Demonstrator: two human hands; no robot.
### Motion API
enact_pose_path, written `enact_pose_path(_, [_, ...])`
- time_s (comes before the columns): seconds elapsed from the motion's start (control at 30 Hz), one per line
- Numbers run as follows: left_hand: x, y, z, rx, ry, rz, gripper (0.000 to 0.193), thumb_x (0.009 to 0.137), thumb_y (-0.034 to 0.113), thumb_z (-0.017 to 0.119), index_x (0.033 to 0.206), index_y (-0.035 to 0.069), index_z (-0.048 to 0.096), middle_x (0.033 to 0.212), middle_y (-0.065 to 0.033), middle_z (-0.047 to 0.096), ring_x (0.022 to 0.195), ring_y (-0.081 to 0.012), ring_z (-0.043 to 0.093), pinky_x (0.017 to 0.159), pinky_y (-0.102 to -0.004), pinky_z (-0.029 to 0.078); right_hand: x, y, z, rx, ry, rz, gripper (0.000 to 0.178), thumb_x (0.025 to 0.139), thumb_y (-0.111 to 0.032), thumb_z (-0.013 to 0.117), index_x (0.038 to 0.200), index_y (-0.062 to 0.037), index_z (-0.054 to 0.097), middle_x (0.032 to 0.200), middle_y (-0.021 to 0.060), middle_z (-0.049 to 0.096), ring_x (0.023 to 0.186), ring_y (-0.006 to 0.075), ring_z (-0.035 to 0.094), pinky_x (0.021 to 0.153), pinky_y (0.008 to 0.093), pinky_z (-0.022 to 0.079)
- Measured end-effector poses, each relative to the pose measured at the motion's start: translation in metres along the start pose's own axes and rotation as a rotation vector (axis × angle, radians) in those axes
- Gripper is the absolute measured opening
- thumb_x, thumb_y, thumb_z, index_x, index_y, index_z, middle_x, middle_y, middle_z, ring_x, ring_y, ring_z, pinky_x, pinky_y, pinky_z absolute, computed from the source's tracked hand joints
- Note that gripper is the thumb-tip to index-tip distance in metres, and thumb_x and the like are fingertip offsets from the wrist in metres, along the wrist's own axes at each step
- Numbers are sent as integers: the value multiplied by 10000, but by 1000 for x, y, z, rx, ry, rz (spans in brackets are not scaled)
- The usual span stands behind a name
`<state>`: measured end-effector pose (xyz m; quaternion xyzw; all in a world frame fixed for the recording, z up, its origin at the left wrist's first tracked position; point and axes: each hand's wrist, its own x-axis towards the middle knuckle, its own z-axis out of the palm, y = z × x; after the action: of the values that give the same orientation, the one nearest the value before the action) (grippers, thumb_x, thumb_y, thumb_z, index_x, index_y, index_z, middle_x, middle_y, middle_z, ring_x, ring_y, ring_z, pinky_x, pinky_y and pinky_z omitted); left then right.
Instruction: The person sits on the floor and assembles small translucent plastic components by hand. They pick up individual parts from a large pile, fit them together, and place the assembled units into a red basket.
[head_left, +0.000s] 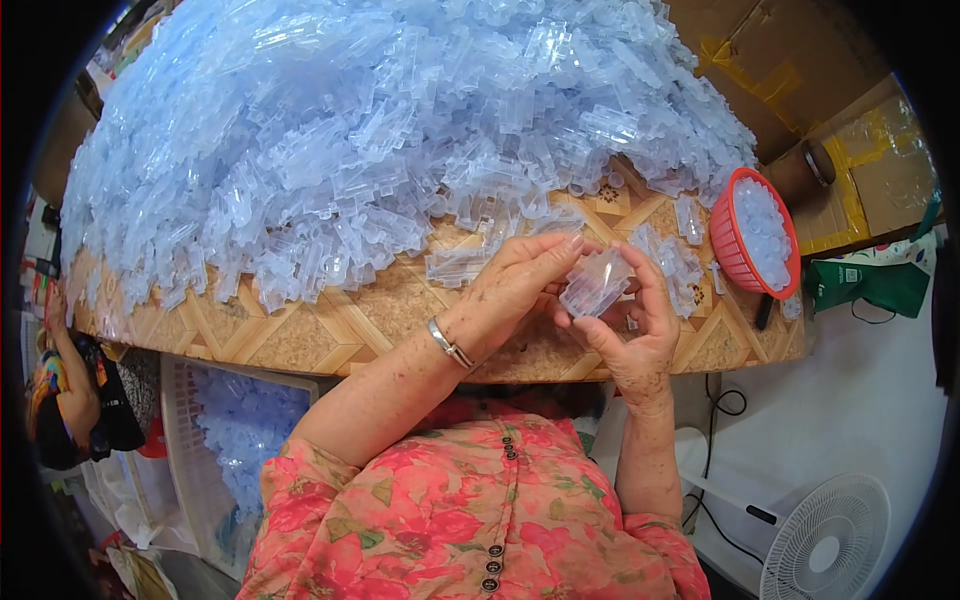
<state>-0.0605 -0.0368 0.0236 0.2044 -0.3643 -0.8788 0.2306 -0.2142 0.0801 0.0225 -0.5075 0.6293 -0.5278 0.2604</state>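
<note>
A: In the head view, where is the clear plastic piece [598,283]?
B: It is between the two hands, above the patterned table [270,340], on the near side of the pile of plastic pieces [400,130].
A: How does the right hand [648,340] grip?
B: It pinches the piece, the thumb at the lower edge, the fingers at the right side.
A: And the left hand [512,283]?
B: It is curled at the left side; whether it pinches, I cannot tell.

patterned brown table [285,340] | taped cardboard [770,38], upper right | white fan [826,552], lower right | white wall or floor [865,390], right
</note>
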Motion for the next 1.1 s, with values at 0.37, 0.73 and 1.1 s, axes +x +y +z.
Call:
enact_pose_path(0.37, [-5,4,1,353,52,-25,330,930,134,719,1236,19,670,976,-1,706,742,-31,603,611,-179,470,-21,3,23,-323,81,-220,745,730,-152,882,1386,-55,543,1296,161,535,1026,291,638,761,372,567])
enact_pose_path(0.73, [0,-4,-2,592,-188,-81,389,922,107,746,1276,-1,627,988,-32,721,771,-54,655,567,-187,508,-67,20,-16,-479,212,-313,410,746,-157,893,1081,-62,676,1002,100,665,769,237,664,628,335,545])
enact_pose_path(1.1, [-4,-3,6,400,-261,-200,391,933,117,741,1277,-10,607,1037,-72,731,799,-82,688,626,-200,550,-63,19,-26,-404,249,-272,461,698,-120,911,1093,-57,681,1043,104,666,796,224,648,645,321,540])
